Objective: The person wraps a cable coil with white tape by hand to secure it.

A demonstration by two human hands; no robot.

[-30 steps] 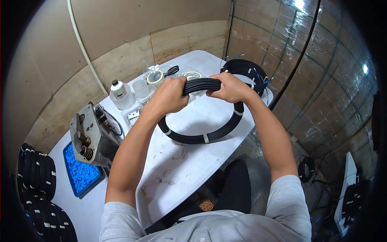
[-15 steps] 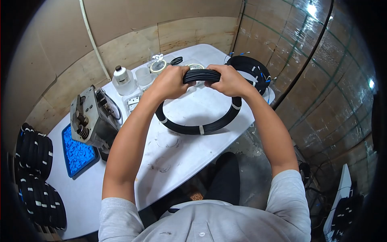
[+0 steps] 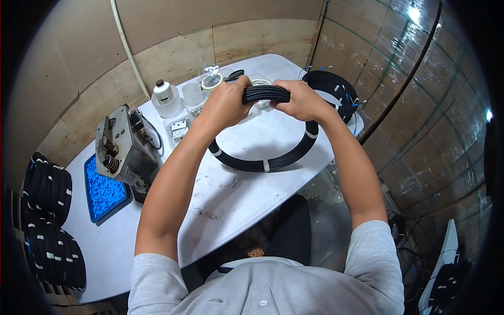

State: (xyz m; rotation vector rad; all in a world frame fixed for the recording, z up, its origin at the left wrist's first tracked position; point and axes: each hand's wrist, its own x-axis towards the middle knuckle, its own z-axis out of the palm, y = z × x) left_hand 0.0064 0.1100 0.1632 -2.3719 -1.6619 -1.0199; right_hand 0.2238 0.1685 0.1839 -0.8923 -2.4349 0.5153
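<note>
A coil of black cable (image 3: 247, 164), bound with white bands, is tilted up over the white table (image 3: 236, 197). Its near side lies low by the tabletop and its far side is raised between my hands. My left hand (image 3: 229, 101) is closed round the raised part from the left. On the right, my right hand (image 3: 302, 101) grips the same bundle, thumb toward the middle. Between the hands the strands show side by side. My fingertips behind the bundle are partly hidden.
A metal press (image 3: 123, 152) stands at left beside a blue tray (image 3: 93, 212) of small blue parts. Bundled black coils (image 3: 55, 252) are stacked at far left. Another black coil (image 3: 320, 81) rests at back right. A white bottle (image 3: 163, 94), tape roll (image 3: 212, 81) and clear containers line the back.
The view has shifted slightly, so the surroundings sit a little further right. Both hands keep their hold on the cable coil, with little other visible change.
</note>
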